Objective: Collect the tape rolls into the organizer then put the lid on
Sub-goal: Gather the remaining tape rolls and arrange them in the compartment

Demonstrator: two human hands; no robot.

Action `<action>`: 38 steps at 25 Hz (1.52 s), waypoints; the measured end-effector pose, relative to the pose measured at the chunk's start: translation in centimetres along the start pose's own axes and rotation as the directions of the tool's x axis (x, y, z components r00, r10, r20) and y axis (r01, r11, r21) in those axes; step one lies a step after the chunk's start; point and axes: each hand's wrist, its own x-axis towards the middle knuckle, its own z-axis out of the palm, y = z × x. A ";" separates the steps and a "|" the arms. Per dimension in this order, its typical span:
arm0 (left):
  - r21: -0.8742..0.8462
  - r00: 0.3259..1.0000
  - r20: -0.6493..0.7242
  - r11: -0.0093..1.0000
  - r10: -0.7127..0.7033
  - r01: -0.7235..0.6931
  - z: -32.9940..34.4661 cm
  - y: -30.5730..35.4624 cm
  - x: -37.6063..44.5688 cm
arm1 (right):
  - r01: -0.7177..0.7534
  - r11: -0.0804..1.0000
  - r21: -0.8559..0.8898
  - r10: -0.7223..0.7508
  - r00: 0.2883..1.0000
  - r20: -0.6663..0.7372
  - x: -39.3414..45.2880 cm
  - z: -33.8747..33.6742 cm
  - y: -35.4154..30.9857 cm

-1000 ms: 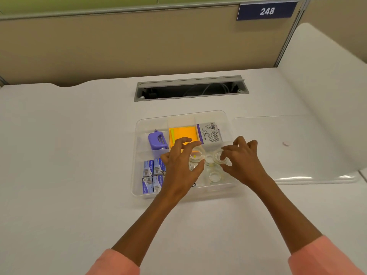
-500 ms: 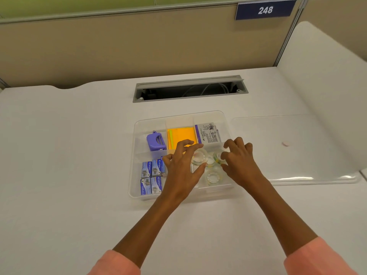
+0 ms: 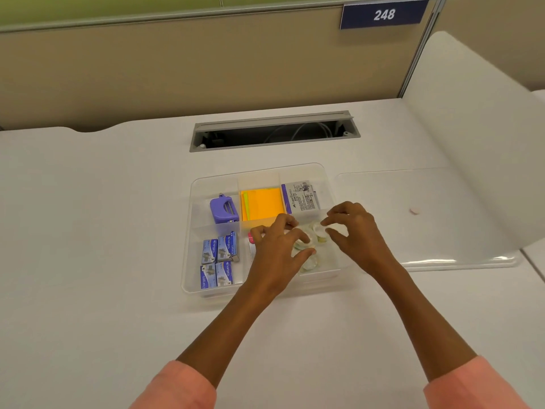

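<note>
A clear plastic organizer [image 3: 193,231] sits mid-table. Several clear tape rolls [image 3: 314,262] lie in its front right compartment. My left hand [image 3: 277,255] is over that compartment, thumb and fingers pinched around one tape roll [image 3: 302,242]. My right hand [image 3: 354,234] hovers just to the right, its fingertips on another tape roll [image 3: 318,228]. The clear lid [image 3: 427,219] lies flat on the table to the organizer's right.
Other compartments hold a purple punch [image 3: 223,208], orange sticky notes [image 3: 262,203], a purple-and-grey packet [image 3: 300,197] and blue staple boxes [image 3: 218,262]. A cable slot [image 3: 274,131] opens in the desk behind. A white partition curves up at the right.
Both hands have stayed over the front right compartment, shifting slightly among the tape rolls. The left fingers have closed around one roll.
</note>
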 end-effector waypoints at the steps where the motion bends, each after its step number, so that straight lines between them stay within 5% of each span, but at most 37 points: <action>1: 0.090 0.999 0.037 0.995 0.037 -0.040 0.4 0.1 0.1 | -0.018 0.998 0.063 0.020 0.999 -0.042 -0.2 -0.4 0.0; 4: 0.220 0.986 0.153 0.970 0.068 -0.101 1.4 0.6 0.4 | -0.052 0.991 0.121 0.066 0.992 -0.112 -0.7 -1.1 0.0; 14: 0.112 0.945 0.325 0.994 -0.032 -0.005 2.5 1.4 1.6 | -0.090 0.975 0.202 0.117 0.986 -0.123 -1.7 -1.5 1.4; 18: 0.116 0.935 0.355 0.993 -0.015 -0.028 2.1 1.3 1.7 | -0.071 0.992 0.102 0.081 0.993 -0.090 -1.8 -1.3 1.5; 23: 0.042 0.980 0.197 0.999 0.000 -0.009 1.9 0.9 1.2 | 0.040 0.978 -0.205 -0.021 0.995 0.095 -1.3 -0.6 0.8; 26: 0.144 0.996 0.081 0.990 -0.025 0.013 2.5 0.6 1.1 | 0.113 0.941 -0.320 -0.048 0.978 0.205 -1.0 0.1 0.4; 29: 0.281 0.991 0.116 0.959 -0.064 0.029 3.2 0.4 1.1 | 0.148 0.923 -0.356 -0.052 0.963 0.265 -1.3 0.6 0.4; 38: 0.321 0.988 0.137 0.947 -0.064 0.017 3.1 0.5 0.7 | 0.123 0.937 -0.326 -0.030 0.960 0.279 -1.9 0.9 0.4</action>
